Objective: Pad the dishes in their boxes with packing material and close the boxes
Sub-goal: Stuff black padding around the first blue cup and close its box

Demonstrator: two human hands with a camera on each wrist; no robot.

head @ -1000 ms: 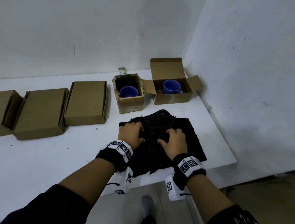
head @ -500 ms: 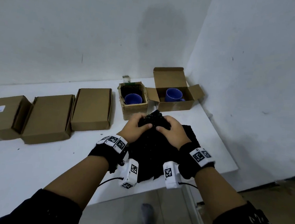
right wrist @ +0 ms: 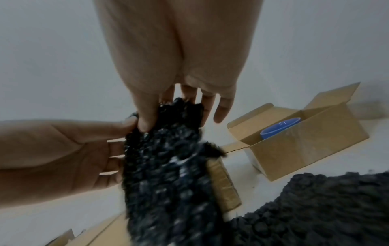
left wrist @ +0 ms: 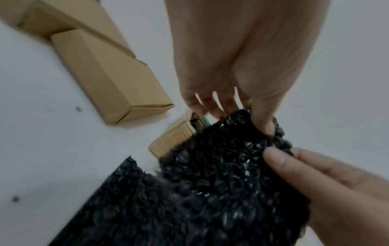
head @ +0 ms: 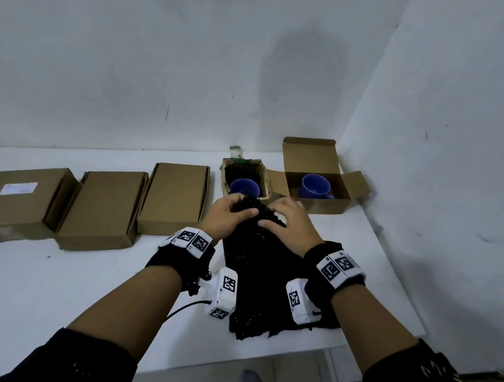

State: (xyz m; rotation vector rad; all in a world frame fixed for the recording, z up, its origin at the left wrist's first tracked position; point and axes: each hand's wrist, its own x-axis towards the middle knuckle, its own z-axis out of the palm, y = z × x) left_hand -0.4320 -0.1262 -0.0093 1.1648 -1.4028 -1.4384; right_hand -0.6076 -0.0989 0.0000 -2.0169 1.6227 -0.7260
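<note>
Bubble wrap [head: 256,269], black and bumpy, lies on the white table [head: 56,281] at its near edge, and you have its far end lifted just in front of the 2 open boxes. Your left hand [head: 227,216] pinches that end, thumb on top and fingers [left wrist: 197,106] curled beneath it. Your right hand [head: 290,224] grips the same end beside the left, thumb pressed onto the sheet and fingers [right wrist: 207,103] behind it. Close behind your hands stands the narrow open box [head: 265,179] with a blue cup [head: 245,187] and dark padding inside. To its right, the wider open box [head: 328,204] holds a blue mug [head: 314,186] with its flaps spread. Left of these sit 3 closed cardboard boxes [head: 175,197] in a row.
</note>
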